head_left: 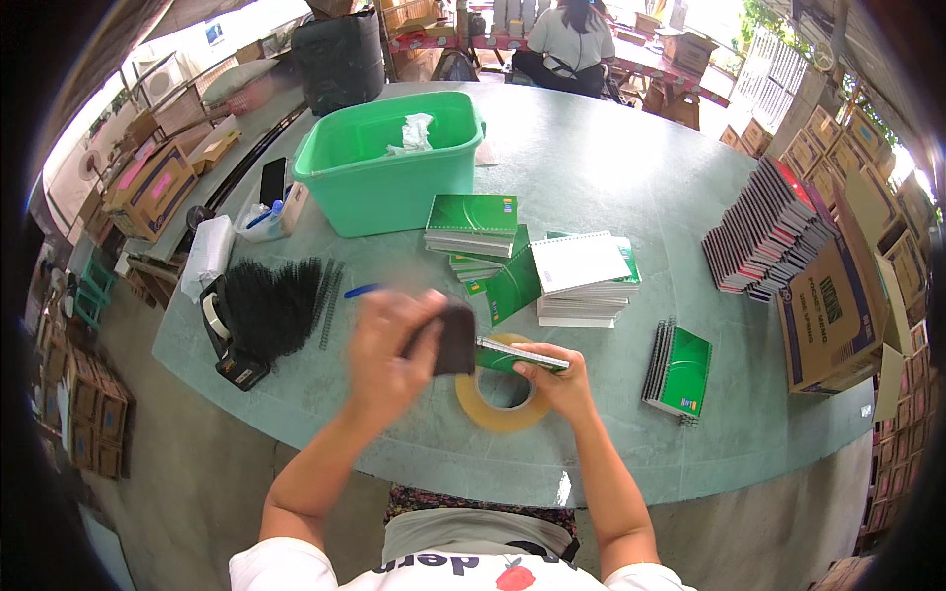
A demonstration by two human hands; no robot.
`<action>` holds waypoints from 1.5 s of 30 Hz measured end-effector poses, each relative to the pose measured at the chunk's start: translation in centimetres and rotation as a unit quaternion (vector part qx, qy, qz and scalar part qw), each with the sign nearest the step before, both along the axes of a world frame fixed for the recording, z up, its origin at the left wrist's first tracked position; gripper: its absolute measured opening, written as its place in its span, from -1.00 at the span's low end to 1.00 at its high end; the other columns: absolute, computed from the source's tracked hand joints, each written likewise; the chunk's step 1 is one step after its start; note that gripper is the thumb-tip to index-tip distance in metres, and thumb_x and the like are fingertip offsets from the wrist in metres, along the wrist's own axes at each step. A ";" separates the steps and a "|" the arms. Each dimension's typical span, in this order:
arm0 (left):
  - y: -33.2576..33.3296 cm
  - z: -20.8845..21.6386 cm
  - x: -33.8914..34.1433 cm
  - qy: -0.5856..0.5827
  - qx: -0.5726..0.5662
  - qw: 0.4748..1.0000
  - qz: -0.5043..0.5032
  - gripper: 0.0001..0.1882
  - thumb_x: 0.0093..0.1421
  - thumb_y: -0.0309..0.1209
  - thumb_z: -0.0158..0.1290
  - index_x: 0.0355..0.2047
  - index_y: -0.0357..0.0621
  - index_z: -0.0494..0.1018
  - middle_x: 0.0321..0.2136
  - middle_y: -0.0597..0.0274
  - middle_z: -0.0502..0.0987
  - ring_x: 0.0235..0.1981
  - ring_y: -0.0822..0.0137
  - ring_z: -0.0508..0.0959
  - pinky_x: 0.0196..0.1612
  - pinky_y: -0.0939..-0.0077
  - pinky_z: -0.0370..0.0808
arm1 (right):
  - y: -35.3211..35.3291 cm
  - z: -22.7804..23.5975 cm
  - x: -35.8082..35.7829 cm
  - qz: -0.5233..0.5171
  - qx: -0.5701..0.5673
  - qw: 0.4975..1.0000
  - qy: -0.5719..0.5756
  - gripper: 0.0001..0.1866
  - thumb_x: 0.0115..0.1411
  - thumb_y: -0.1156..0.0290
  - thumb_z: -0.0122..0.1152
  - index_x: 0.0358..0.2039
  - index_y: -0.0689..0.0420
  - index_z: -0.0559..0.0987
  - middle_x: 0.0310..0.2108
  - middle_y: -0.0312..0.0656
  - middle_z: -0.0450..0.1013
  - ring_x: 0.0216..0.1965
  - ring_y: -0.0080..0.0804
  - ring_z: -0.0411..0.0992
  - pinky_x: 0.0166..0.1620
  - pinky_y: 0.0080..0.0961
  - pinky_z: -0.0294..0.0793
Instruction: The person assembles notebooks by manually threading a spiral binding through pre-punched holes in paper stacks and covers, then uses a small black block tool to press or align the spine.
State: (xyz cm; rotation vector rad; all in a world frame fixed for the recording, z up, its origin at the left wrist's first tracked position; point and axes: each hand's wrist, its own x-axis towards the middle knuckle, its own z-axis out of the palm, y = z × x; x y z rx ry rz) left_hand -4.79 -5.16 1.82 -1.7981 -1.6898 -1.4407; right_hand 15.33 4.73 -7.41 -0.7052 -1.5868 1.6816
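My right hand [559,378] pinches the end of a thin green-covered notebook [503,357] between thumb and fingers, above a roll of clear yellowish tape [473,399]. My left hand [387,345], smeared by motion, is closed on a dark curved piece [453,340] at the notebook's left end. Blur hides what kind of thing this piece is. Beyond my hands lie a stack of green notebooks [473,213] and a stack with a white sheet-faced pad [579,262] on top. Black spiral binding coils [276,307] are heaped to the left, beside a tape dispenser [236,366].
A green tub [389,192] with crumpled white stuff stands at the back. To the right are a few bound green notebooks [687,369], a tall stack of red-covered notebooks [759,231] and an open cardboard box [833,305]. A person [572,44] sits in the background.
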 end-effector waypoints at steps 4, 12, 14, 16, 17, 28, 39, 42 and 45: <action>-0.3 -1.3 1.4 0.011 -0.118 0.988 -0.103 -0.68 -0.12 -0.56 0.24 -0.29 -0.12 0.48 -0.39 0.30 0.47 -0.48 0.35 0.46 -0.38 0.46 0.45 | 0.0 -0.2 0.0 0.011 0.020 1.000 0.017 -0.75 0.06 0.59 0.28 -0.19 0.24 0.60 -0.26 -0.27 0.54 -0.27 -0.63 0.43 -0.18 -0.69 0.45; -4.0 -5.4 -2.2 0.096 -0.356 0.923 -0.108 -0.71 -0.15 -0.55 0.23 -0.39 -0.12 0.40 -0.45 0.21 0.49 -0.40 0.14 0.47 -0.37 0.32 0.40 | 0.3 0.5 -0.6 -0.002 -0.024 0.999 0.027 -0.77 0.09 0.55 0.26 -0.20 0.24 0.60 -0.22 -0.26 0.55 -0.23 -0.61 0.44 -0.12 -0.64 0.44; -4.7 -7.4 -3.8 0.202 -0.329 0.921 -0.045 -0.72 -0.14 -0.57 0.21 -0.39 -0.12 0.40 -0.43 0.19 0.48 -0.35 0.10 0.46 -0.33 0.25 0.40 | 0.3 0.2 -0.9 0.005 -0.015 0.999 0.033 -0.77 0.08 0.56 0.26 -0.20 0.24 0.60 -0.23 -0.26 0.55 -0.23 -0.61 0.44 -0.12 -0.63 0.44; -3.6 -4.0 -1.5 0.120 -0.236 0.962 -0.068 -0.73 -0.12 -0.60 0.18 -0.37 -0.14 0.41 -0.41 0.16 0.48 -0.31 0.08 0.45 -0.28 0.24 0.41 | 0.5 -0.1 -0.4 0.010 0.016 1.000 0.005 -0.77 0.08 0.57 0.25 -0.21 0.23 0.60 -0.24 -0.26 0.56 -0.23 -0.61 0.44 -0.11 -0.63 0.44; -2.6 -2.5 -0.4 0.074 -0.185 0.977 -0.076 -0.74 -0.11 -0.62 0.16 -0.36 -0.14 0.42 -0.40 0.15 0.48 -0.29 0.07 0.45 -0.26 0.23 0.41 | 0.6 -0.3 -0.1 0.015 0.025 1.000 0.005 -0.78 0.07 0.57 0.26 -0.21 0.23 0.60 -0.25 -0.25 0.56 -0.23 -0.60 0.45 -0.11 -0.62 0.44; 0.6 -2.6 -0.9 0.066 -0.212 0.964 -0.147 -0.80 0.02 -0.52 0.14 -0.31 -0.17 0.41 -0.42 0.11 0.50 -0.44 0.09 0.53 -0.41 0.26 0.45 | 0.2 0.6 0.2 -0.001 -0.021 1.000 -0.010 -0.77 0.03 0.61 0.29 -0.24 0.25 0.61 -0.26 -0.22 0.56 -0.25 -0.57 0.46 -0.15 -0.62 0.45; 1.6 -1.2 -1.4 0.011 -0.368 0.924 -0.100 -0.82 0.14 -0.33 0.07 -0.46 -0.17 0.41 -0.58 0.14 0.46 -0.54 0.09 0.48 -0.44 0.26 0.40 | 0.0 0.3 0.4 0.005 0.052 0.999 0.000 -0.73 0.05 0.63 0.26 -0.18 0.23 0.60 -0.18 -0.21 0.54 -0.18 -0.57 0.44 -0.09 -0.62 0.43; 1.5 -2.2 -0.5 0.085 -0.202 0.971 -0.092 -0.80 0.08 -0.32 0.13 -0.45 -0.19 0.42 -0.52 0.11 0.48 -0.45 0.06 0.49 -0.39 0.26 0.37 | 0.1 -0.1 0.3 0.009 0.021 1.000 0.007 -0.72 0.05 0.59 0.27 -0.16 0.20 0.60 -0.16 -0.23 0.53 -0.14 -0.55 0.43 -0.05 -0.60 0.40; -0.3 -3.2 0.2 0.160 -0.135 0.974 -0.087 -0.74 0.00 -0.31 0.19 -0.39 -0.18 0.42 -0.42 0.07 0.49 -0.35 0.02 0.49 -0.30 0.20 0.37 | 0.0 0.6 0.4 -0.022 0.014 1.000 0.005 -0.71 0.05 0.56 0.28 -0.15 0.17 0.60 -0.16 -0.25 0.53 -0.12 -0.56 0.42 -0.03 -0.60 0.39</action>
